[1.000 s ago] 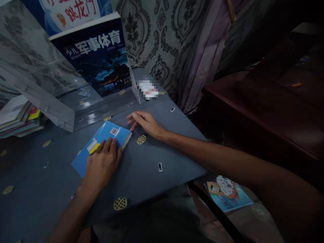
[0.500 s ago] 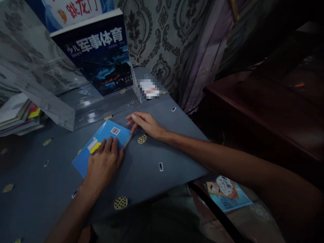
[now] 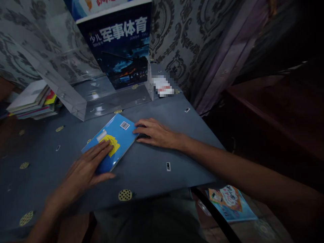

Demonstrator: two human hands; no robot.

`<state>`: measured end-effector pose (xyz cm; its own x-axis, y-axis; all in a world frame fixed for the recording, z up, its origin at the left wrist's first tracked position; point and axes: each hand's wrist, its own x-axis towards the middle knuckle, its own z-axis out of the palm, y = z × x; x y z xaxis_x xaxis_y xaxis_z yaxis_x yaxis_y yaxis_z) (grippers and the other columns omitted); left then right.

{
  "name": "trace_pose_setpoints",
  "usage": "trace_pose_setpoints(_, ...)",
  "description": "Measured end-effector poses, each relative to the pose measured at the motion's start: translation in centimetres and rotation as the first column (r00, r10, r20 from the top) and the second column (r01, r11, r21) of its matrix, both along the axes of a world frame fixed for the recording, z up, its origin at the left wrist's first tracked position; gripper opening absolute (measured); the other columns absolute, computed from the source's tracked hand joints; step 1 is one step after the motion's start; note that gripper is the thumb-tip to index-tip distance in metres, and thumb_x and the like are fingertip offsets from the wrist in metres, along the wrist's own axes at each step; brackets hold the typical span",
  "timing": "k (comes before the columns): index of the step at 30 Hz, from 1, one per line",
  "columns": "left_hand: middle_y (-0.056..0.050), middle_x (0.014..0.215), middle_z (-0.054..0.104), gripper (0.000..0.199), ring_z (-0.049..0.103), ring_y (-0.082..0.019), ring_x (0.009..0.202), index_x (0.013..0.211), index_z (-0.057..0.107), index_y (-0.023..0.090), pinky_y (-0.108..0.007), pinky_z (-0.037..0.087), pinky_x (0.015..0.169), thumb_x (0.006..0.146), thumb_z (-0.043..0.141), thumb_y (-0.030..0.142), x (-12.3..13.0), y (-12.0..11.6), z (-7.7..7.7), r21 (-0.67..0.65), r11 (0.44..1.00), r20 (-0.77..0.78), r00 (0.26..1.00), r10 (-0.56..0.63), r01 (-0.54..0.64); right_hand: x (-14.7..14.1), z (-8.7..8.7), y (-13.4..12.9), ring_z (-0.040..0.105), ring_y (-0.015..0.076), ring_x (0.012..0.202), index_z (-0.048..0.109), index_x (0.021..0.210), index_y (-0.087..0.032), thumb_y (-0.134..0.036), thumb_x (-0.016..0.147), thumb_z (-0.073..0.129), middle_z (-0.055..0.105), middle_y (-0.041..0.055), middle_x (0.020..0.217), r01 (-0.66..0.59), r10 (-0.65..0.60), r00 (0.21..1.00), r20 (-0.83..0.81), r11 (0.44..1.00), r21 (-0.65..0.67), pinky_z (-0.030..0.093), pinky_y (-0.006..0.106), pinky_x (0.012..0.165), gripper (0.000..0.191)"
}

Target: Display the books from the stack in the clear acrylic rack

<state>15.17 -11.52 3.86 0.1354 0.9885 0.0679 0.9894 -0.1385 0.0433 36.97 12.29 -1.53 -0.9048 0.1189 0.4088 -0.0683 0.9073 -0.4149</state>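
A blue book [image 3: 116, 126] with a barcode and a yellow patch lies flat on the patterned tablecloth in front of me. My left hand [image 3: 87, 165] rests on its lower left part, fingers stretched out and thumb spread away. At the book's right corner is my right hand [image 3: 155, 133], its fingertips touching the cover's edge. Those fingers are slightly bent and apart, with the thumb beside the edge. Neither hand is closed around the book.
Behind the book, a clear acrylic stand [image 3: 121, 103] holds a dark book [image 3: 121, 50] upright. A stack of books [image 3: 32, 99] sits at the left. Blurred out, a white item [image 3: 163, 86] lies right of the stand. Another book [image 3: 231, 202] is on the floor.
My left hand has slid toward the book's lower left and its thumb has spread. My right hand has come onto the book's right corner. The view has shifted left.
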Motion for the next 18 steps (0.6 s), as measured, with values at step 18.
trace_pose_setpoints(18, -0.012, 0.136, 0.065, 0.052, 0.059, -0.031, 0.128, 0.134, 0.062, 0.026, -0.051, 0.05, 0.103, 0.098, 0.044, 0.059, 0.6, -1.6, -1.9, 0.132, 0.988, -0.009, 0.997, 0.079, -0.077, -5.2, -0.2, 1.1, 0.063, 0.031, 0.119, 0.072, 0.119, -0.023, -0.015, 0.097, 0.052, 0.067, 0.0101, 0.134, 0.146, -0.147, 0.988, 0.049, 0.989, 0.014, 0.044, 0.049, 0.1, 0.031)
